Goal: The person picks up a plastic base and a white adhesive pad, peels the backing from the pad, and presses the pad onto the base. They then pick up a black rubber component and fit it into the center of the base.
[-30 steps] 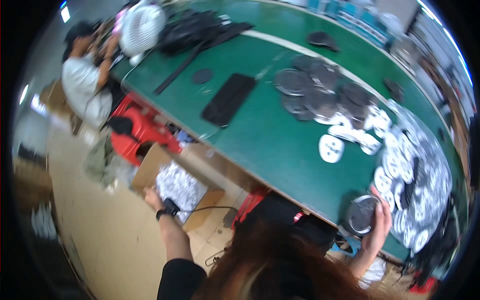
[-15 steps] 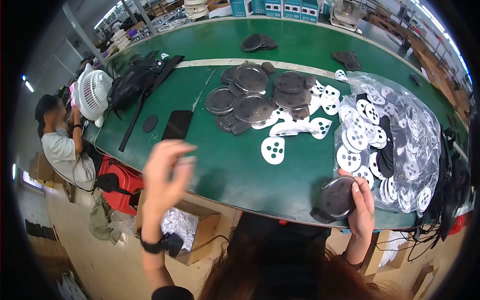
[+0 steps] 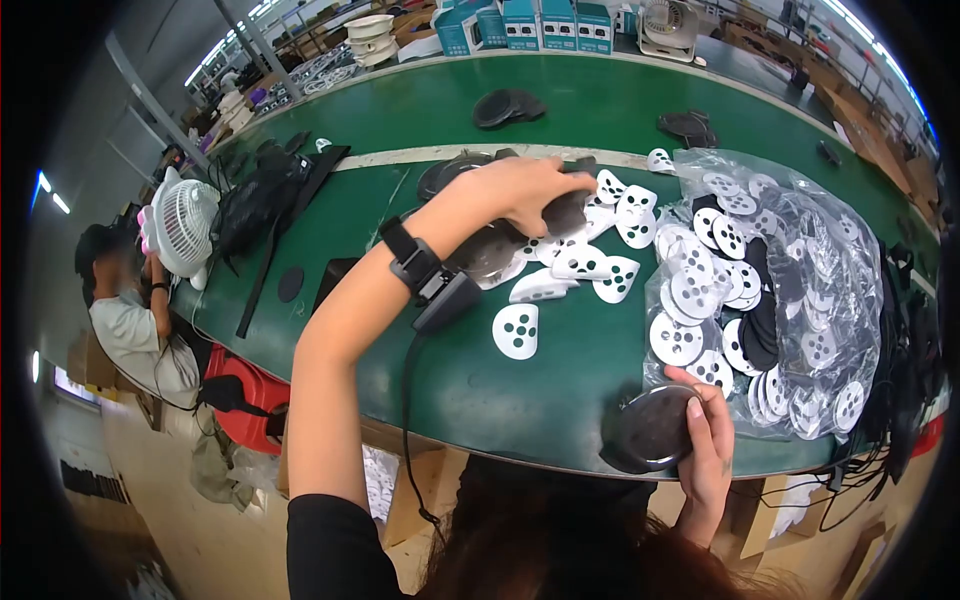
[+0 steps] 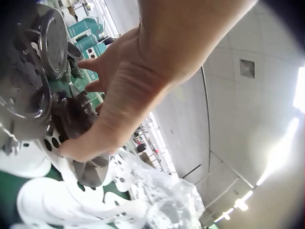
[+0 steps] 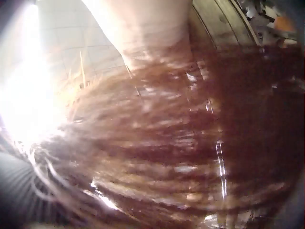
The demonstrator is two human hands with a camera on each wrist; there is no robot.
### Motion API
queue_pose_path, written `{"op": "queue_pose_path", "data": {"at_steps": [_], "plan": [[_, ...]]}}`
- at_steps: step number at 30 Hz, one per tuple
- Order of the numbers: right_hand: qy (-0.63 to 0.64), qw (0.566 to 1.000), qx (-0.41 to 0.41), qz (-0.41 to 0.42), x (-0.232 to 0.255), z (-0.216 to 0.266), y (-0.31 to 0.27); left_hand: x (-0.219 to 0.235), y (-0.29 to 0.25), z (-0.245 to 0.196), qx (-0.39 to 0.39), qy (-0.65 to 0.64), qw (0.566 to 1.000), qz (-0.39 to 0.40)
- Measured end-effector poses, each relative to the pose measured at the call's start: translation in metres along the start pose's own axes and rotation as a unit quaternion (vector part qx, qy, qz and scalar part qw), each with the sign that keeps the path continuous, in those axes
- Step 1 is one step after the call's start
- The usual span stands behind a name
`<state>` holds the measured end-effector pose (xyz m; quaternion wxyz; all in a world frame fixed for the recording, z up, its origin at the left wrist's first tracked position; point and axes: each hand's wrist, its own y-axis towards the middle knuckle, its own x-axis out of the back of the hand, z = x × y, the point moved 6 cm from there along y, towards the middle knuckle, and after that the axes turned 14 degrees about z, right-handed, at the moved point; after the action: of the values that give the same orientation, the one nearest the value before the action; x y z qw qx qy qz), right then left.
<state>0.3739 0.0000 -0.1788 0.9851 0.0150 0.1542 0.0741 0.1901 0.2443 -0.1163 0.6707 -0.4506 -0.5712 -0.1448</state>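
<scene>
My right hand [image 3: 710,440] grips a dark, shiny round disc [image 3: 650,430] at the near edge of the green table [image 3: 430,370], its thumb on the disc's right side. My left hand [image 3: 530,195] reaches over a pile of similar dark discs [image 3: 490,255], which the forearm partly hides. In the left wrist view, the left hand's spread fingers and thumb [image 4: 78,149] stand apart around a dark piece [image 4: 74,117] on the pile. White rounded pieces with black holes [image 3: 517,331] lie beside and under the dark ones. Hair covers most of the right wrist view, hiding that hand's grasp there.
A clear plastic bag [image 3: 815,290] full of white pieces lies at the right. Across the table are more dark pieces [image 3: 508,107] and teal boxes [image 3: 555,25]. A white fan [image 3: 186,222] and a seated person [image 3: 145,320] are at the left, beside a red stool [image 3: 245,392].
The left hand has come up from the cardboard box beside the table and across to the dark pile. The right hand has kept hold of its disc near the table edge.
</scene>
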Motion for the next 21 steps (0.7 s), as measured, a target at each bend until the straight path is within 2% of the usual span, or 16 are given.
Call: {"op": "queue_pose_path", "data": {"at_steps": [3,4,6,7,8,10,11,12,14,15,16,18,19,21], "plan": [[-0.001,1.0,-0.007,0.009,0.002,-0.001,0.001,0.015,-0.017,0.018,-0.015,-0.093,0.99,-0.108],[0.004,1.0,-0.011,0.017,0.001,-0.001,0.001,0.012,-0.02,0.028,-0.012,-0.093,0.99,-0.104],[-0.015,1.0,-0.014,0.018,0.0,0.002,0.002,0.019,-0.037,0.041,-0.03,-0.037,0.977,-0.207],[-0.038,0.999,-0.015,0.017,-0.001,0.003,0.002,0.022,-0.047,0.043,-0.014,-0.002,0.972,-0.237],[-0.034,0.999,-0.016,0.017,-0.001,0.004,0.002,0.022,-0.055,0.042,-0.015,-0.001,0.972,-0.233],[-0.036,0.999,-0.034,0.008,-0.001,0.002,0.001,0.026,-0.075,0.039,0.089,0.112,0.956,-0.255],[-0.034,0.999,-0.034,0.006,0.0,0.002,0.001,0.022,-0.078,0.042,0.156,0.113,0.963,-0.189],[-0.034,0.999,-0.035,0.007,0.001,0.001,0.001,0.016,-0.083,0.045,0.155,0.114,0.963,-0.187],[-0.03,0.999,-0.035,0.004,0.001,0.001,0.0,-0.01,-0.086,0.052,0.163,0.015,0.986,-0.037],[-0.033,0.999,-0.038,0.006,0.0,0.001,0.001,-0.023,-0.091,0.054,0.231,0.019,0.972,0.041],[-0.036,0.998,-0.041,0.008,0.0,0.002,0.001,-0.023,-0.095,0.044,0.229,0.021,0.972,0.043],[-0.038,0.998,-0.042,0.01,-0.001,0.003,0.002,-0.022,-0.103,0.038,0.28,0.02,0.959,0.02],[-0.042,0.998,-0.044,0.016,-0.001,0.003,0.002,-0.017,-0.101,0.031,0.183,-0.022,0.981,-0.057],[-0.039,0.998,-0.046,0.015,-0.002,0.004,0.001,-0.029,-0.1,0.016,0.174,-0.013,0.984,-0.041]]}}
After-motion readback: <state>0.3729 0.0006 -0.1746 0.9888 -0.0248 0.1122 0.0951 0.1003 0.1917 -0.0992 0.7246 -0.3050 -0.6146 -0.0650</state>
